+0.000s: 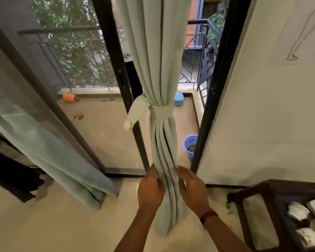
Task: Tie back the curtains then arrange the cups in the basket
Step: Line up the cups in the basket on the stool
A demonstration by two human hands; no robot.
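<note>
So the pale green curtain (158, 70) hangs in the middle of the open balcony doorway, cinched at its waist by a matching tieback (162, 113) whose loose end with a little tassel sticks out to the left. Below the band the folds fall in one tight bundle down to the floor, and both hands are on that bundle. The left hand (150, 190) lies flat against the bundle's left side and the right hand (193, 190) against its right side. Neither grip is closed on anything: fingers are pretty much straight, tips touching the fabric. A red thread (208, 215) is round the right wrist. Off to the left, a second curtain (44, 151) in the same colour slants down in front of the sliding glass panel. A band crosses it right at the frame edge, though I can't tell how it's fastened. The cups (298, 212), white with a pattern, sit bottom right in what looks like a dark basket (285, 215) on a dark surface (273, 186) by the wall, well apart from the hands. Out on the balcony there's a blue bucket (188, 144) just behind the tied curtain.
</note>
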